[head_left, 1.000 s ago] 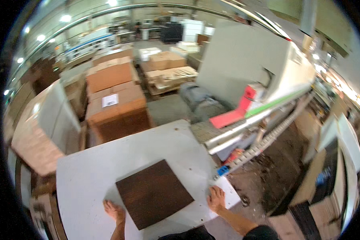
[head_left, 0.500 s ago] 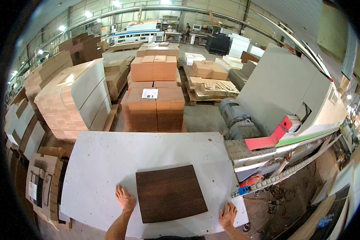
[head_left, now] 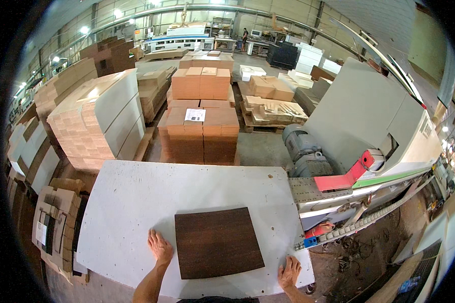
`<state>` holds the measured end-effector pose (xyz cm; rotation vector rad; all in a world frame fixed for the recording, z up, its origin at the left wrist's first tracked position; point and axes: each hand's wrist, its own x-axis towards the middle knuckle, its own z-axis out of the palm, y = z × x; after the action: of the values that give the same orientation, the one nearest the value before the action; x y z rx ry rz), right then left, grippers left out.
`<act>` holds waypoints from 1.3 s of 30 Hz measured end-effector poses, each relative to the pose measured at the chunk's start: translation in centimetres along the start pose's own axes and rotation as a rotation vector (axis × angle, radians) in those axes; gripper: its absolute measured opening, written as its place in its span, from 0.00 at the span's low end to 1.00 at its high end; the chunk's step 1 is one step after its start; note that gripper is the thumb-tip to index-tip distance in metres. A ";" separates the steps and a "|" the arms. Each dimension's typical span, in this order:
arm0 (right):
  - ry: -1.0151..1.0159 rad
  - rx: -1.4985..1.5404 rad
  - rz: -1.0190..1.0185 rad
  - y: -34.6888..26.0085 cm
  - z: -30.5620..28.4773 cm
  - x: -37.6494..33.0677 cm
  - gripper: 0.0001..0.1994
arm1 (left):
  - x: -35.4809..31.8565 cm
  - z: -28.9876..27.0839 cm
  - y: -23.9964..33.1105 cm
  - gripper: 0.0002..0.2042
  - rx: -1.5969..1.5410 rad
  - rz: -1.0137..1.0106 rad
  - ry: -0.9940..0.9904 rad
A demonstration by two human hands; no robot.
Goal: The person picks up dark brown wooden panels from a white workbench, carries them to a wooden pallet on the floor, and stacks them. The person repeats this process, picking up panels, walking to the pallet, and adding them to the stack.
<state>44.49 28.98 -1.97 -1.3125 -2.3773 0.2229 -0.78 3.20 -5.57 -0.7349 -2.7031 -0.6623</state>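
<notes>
A dark brown wood-grain panel [head_left: 219,243] lies flat on a large white board [head_left: 131,202] in front of me. Just left of the panel, my left hand [head_left: 160,246] rests palm down on the white board, fingers stretched out and holding nothing. My right hand [head_left: 289,271] lies on the board's right edge, apart from the panel, with its fingers laid flat and slightly bent. Neither hand touches the brown panel.
Beyond the board stand stacks of orange-brown panels [head_left: 199,134] and, to the left, pale panels [head_left: 96,121]. On the right is a large grey machine [head_left: 354,111] with a motor [head_left: 304,146], a red bracket [head_left: 346,177] and a cable chain [head_left: 369,217]. A person [head_left: 244,39] stands far back.
The whole view has shifted slightly, so the scene sits a little further right. Both hands and the brown panel keep their places on the board.
</notes>
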 end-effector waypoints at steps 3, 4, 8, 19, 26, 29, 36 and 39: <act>-0.001 -0.013 -0.007 0.1 0.2 0.0 0.23 | 0.1 -0.2 0.2 0.23 -0.005 -0.007 0.001; 0.004 -0.021 -0.014 0.2 0.2 0.0 0.23 | 0.1 -0.2 0.3 0.22 -0.005 -0.009 0.001; 0.011 -0.030 -0.024 0.1 0.1 0.0 0.25 | 0.1 -0.2 0.3 0.22 -0.008 -0.001 0.018; 0.012 -0.023 -0.022 -0.1 -0.1 0.0 0.27 | 0.1 0.2 0.0 0.23 0.002 -0.014 -0.011; 0.018 -0.023 -0.028 -0.6 -0.5 0.2 0.26 | 0.1 0.0 0.1 0.22 0.030 -0.024 -0.026; 0.030 -0.011 -0.046 -1.1 -1.0 0.2 0.25 | 0.1 0.1 0.1 0.22 0.033 -0.043 -0.061; 0.012 -0.025 -0.012 -0.5 -0.5 -0.2 0.25 | 0.0 0.6 -0.2 0.22 -0.020 -0.028 -0.020; -0.013 -0.008 0.003 0.1 -0.1 -0.2 0.26 | 0.0 0.9 -0.5 0.23 -0.016 -0.017 -0.007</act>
<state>44.73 28.83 -2.01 -1.3225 -2.3897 0.2235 -1.16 3.29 -6.49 -0.7200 -2.7168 -0.6868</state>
